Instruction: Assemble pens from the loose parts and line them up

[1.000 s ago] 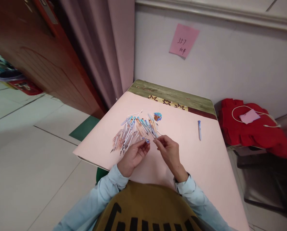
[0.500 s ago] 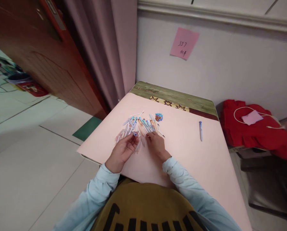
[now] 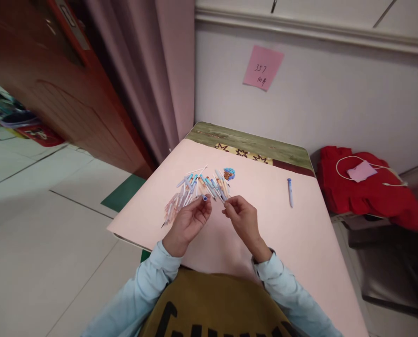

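My left hand (image 3: pixel 191 220) is closed around a pale blue pen barrel (image 3: pixel 204 198), whose open round end points up and toward the right. To its right, my right hand (image 3: pixel 243 217) pinches with thumb and fingertips at the near edge of the pile. What lies in that pinch is too small to make out. Just beyond both hands spreads a loose pile of pen parts: blue and brown-printed barrels (image 3: pixel 193 179), thin white refills (image 3: pixel 196 169) and clear pinkish pieces (image 3: pixel 172 208). Behind the pile sits a small heap of blue and brown pieces (image 3: pixel 229 173).
One blue pen (image 3: pixel 290 193) lies apart on the right of the pale pink tabletop (image 3: pixel 265 262). Beyond the table's right edge are a red cloth (image 3: pixel 366 196) and a white cable. A wall with a pink note (image 3: pixel 263 68) stands behind; a curtain and wooden door are at left.
My right hand has drawn back from the pile and shifted right, its fingertips now pinched together. My left hand has moved slightly right, still holding the barrel. The view has tilted a little.
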Demonstrator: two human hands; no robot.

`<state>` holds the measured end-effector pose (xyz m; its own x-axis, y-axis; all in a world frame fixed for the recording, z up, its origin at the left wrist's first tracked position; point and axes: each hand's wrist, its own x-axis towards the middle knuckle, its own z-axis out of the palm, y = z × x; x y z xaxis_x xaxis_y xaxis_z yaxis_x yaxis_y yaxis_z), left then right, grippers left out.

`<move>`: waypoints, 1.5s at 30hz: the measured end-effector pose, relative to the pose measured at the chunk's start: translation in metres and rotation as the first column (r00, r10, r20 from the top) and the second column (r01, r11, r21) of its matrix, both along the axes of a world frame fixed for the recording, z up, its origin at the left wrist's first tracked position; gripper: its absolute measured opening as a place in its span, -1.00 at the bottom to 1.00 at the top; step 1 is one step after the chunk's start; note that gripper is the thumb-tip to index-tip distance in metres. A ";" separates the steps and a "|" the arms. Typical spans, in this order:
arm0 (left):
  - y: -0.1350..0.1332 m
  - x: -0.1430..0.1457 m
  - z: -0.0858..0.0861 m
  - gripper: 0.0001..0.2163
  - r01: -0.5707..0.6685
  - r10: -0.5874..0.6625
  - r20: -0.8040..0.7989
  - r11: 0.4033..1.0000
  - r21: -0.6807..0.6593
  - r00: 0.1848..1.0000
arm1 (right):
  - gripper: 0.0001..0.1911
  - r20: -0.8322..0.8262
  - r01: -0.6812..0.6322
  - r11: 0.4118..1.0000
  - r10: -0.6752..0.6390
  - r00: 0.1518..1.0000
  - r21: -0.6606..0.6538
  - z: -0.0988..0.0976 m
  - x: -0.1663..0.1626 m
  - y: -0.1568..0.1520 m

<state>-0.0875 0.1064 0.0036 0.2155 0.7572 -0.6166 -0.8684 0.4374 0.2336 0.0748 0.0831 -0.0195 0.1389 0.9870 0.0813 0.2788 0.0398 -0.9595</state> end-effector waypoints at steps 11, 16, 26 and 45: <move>-0.017 0.008 -0.014 -0.85 0.016 -0.017 -0.031 1.000 -0.008 0.999 | -0.85 -0.162 -0.019 0.997 0.030 0.986 0.070 0.023 -0.007 -0.013; -0.029 0.017 -0.024 -0.84 0.066 -0.067 -0.013 0.994 -0.084 0.998 | -0.81 -0.186 -0.029 1.000 0.029 0.982 0.001 0.015 -0.002 -0.017; -0.020 0.014 -0.021 -0.88 0.010 -0.009 -0.044 0.999 0.035 0.999 | -0.93 0.114 -0.042 0.962 0.011 0.993 0.269 0.022 -0.005 -0.026; -0.027 0.020 -0.026 -0.89 0.068 -0.066 -0.026 0.994 0.080 0.997 | -0.92 0.270 -0.085 0.951 0.001 0.963 0.298 0.013 -0.005 -0.023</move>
